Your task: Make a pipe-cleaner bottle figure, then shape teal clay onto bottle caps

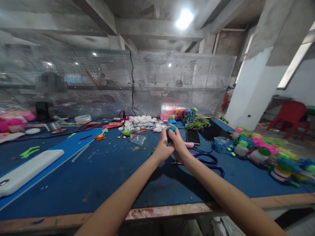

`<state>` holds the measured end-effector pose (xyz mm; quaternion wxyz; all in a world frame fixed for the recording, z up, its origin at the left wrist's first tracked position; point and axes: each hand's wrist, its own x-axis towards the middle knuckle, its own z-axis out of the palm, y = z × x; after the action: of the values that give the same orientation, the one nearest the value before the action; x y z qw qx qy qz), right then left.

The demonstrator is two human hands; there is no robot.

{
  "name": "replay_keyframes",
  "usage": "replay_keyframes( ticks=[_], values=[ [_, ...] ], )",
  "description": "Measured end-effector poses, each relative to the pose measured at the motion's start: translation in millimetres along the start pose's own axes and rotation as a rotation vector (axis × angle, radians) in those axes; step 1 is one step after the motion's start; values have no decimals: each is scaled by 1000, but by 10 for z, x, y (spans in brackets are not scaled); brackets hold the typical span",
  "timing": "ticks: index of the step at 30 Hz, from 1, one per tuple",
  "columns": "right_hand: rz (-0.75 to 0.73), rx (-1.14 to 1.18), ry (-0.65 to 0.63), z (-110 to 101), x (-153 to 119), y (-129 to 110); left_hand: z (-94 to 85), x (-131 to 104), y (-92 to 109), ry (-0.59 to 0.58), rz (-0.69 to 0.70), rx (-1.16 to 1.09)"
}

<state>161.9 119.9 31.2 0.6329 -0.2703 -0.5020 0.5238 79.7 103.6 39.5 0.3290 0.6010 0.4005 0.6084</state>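
Out over the table, my left hand [162, 146] and my right hand [180, 147] meet with fingers closed around a small teal lump [170, 130], which looks soft like modelling clay. Most of the lump is hidden by the fingers. Under and beside my right wrist lie scissors [211, 160] with large dark blue handles. A pink tool [189, 145] with a cord rests just past my right hand.
Yarn-topped figures [262, 152] line the right side. A phone [193, 136] and a black tablet [214, 129] lie behind my right hand, near colourful packs [176, 113]. A white device [31, 168] rests on a blue board [77, 141] at left. A perforated metal screen [157, 83] stands behind.
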Motion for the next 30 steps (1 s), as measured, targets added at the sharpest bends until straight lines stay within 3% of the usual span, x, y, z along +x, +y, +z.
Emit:
replay_keyframes(
  ticks=[3,6,8,10,13,15,18,21,26,30],
  values=[
    [46,139,42,-85,77,-58,30,-82,63,-284,118,274],
    [172,239,201,-226,216,-132,24,-71,161,-409,7,144],
    [255,318,332,-347,312,-184,-15,-11,231,-348,-103,-152],
    [281,392,416,-477,391,-236,-78,66,273,-174,-189,-386],
    [174,448,315,-638,464,-297,-167,158,246,136,-268,-482],
    [70,475,184,-692,482,-321,-186,188,173,252,-307,-482],
    [0,484,58,-695,466,-352,-155,194,48,277,-348,-471],
    [56,418,-16,-658,404,-404,-118,188,-28,274,-374,-452],
    [95,244,-32,-600,321,-444,-127,200,-81,299,-392,-438],
    [160,391,8,-535,343,-380,-134,208,-136,302,-410,-436]
  ],
)
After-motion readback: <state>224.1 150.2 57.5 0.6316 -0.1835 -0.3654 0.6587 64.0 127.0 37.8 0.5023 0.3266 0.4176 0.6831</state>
